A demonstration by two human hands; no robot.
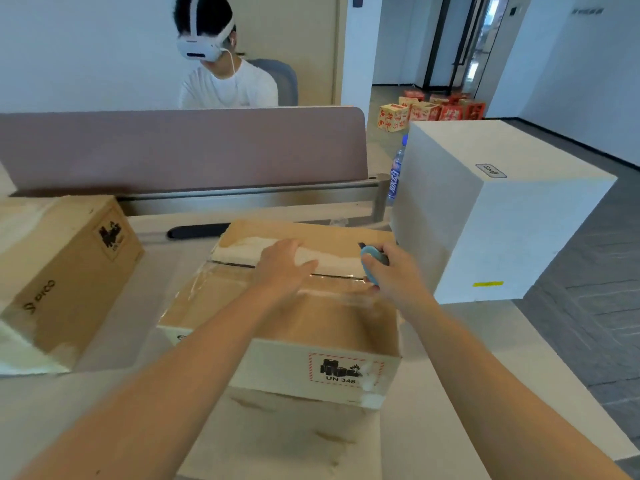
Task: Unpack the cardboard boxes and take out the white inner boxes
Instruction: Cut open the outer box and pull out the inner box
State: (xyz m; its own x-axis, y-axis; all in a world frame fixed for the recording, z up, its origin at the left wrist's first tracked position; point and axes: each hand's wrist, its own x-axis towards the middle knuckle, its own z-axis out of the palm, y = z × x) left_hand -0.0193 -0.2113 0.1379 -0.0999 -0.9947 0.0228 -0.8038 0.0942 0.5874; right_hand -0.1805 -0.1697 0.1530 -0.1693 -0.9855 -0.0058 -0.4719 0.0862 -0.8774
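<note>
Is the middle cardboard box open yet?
Not yet: flaps lie flat on the cardboard box, left hand pressing; right hand grips a blue cutter at the seam.

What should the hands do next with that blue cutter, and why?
Probably draw the blue cutter, held in the right hand, leftward along the taped seam of the cardboard box. Clear tape covers the flaps, and the left hand rests flat on top, steadying it.

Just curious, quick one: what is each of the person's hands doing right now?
Left hand: open, pressing flat on the cardboard box.
Right hand: gripping a blue box cutter.
</note>
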